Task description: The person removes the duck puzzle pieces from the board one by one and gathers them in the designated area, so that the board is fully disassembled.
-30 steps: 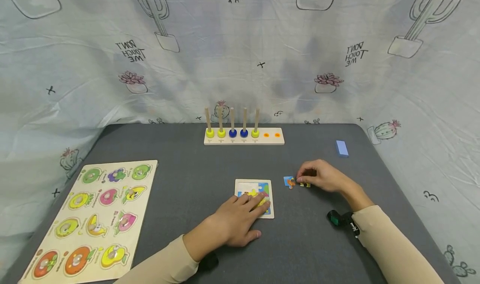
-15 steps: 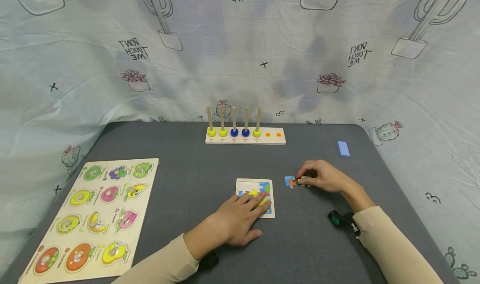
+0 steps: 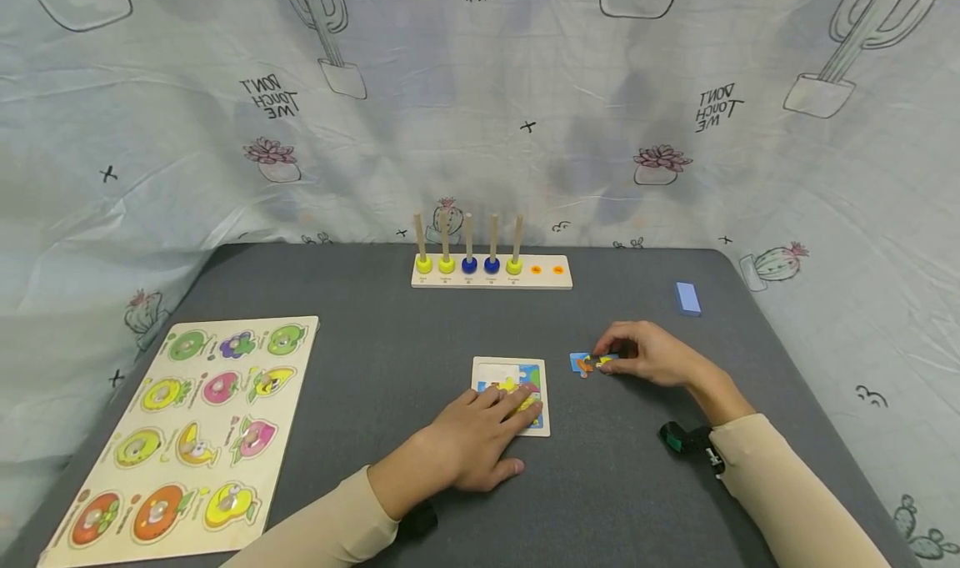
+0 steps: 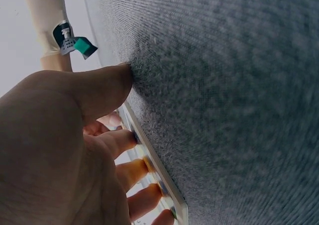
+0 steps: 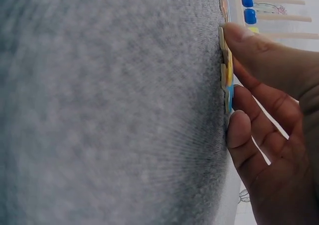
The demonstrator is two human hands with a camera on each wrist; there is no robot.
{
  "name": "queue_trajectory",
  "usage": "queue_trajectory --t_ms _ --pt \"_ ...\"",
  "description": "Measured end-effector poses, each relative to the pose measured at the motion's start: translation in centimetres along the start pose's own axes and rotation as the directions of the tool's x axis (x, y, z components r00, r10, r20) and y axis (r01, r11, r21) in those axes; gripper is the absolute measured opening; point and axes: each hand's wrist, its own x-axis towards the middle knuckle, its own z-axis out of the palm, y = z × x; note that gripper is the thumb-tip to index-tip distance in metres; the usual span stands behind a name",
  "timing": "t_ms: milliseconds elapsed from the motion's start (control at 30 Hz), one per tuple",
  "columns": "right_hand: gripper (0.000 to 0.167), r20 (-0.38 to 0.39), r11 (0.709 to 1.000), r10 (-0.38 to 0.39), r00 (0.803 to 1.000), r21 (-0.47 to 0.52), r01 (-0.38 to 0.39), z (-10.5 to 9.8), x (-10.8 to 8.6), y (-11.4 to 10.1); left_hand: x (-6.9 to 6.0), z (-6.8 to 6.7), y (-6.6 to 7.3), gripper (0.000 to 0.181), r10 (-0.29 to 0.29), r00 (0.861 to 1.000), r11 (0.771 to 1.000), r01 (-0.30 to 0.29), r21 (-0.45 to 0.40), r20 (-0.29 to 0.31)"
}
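A small wooden tray puzzle [image 3: 511, 361], partly filled with colourful pieces, lies in the middle of the table in the head view. My left hand [image 3: 480, 441] rests on it with fingers spread over the lower part, the thumb on the table. In the left wrist view the fingertips [image 4: 140, 168] lie over the tray's edge. To the right, my right hand [image 3: 648, 353] pinches a yellow puzzle piece [image 3: 602, 360] flat on the table, beside a blue and orange puzzle piece [image 3: 577, 363]. In the right wrist view the thumb [image 5: 238, 35] touches the yellow piece's edge.
A wooden board [image 3: 282, 434] of knobbed fruit shapes lies at the left. At the back stands a peg board [image 3: 491, 284] with yellow and blue rings. A blue block [image 3: 687, 299] lies at the far right. A patterned cloth [image 3: 465, 92] hangs behind the table.
My right fingers have shifted on the yellow puzzle piece, and more of it shows now, closer to the blue and orange piece. The left hand has stayed on the tray puzzle.
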Motion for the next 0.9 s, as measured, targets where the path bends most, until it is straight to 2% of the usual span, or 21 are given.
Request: queue_trajectory --t_ms 167,367,633,900 --pt "0.015 -0.027 0.999 -0.018 0.999 -0.031 0.018 0.1 -0.1 0.0 0.0 0.0 0.0 0.076 0.004 1.000 1.000 -0.004 0.000 0.001" --pt "0.012 -0.042 0.999 -0.001 0.999 -0.046 -0.001 0.1 0.1 0.0 -0.1 0.0 -0.2 0.076 -0.003 1.000 1.000 0.003 -0.012 -0.009" --pt "0.009 -0.046 0.997 0.017 0.999 -0.072 -0.020 -0.2 -0.1 -0.5 0.1 0.3 -0.1 0.075 0.027 0.998 0.999 -0.029 -0.035 -0.063" --pt "0.015 -0.052 0.998 0.039 0.998 -0.046 -0.042 -0.8 0.3 -1.0 0.4 0.2 -0.1 0.075 0.048 0.994 0.999 -0.048 0.006 -0.095"
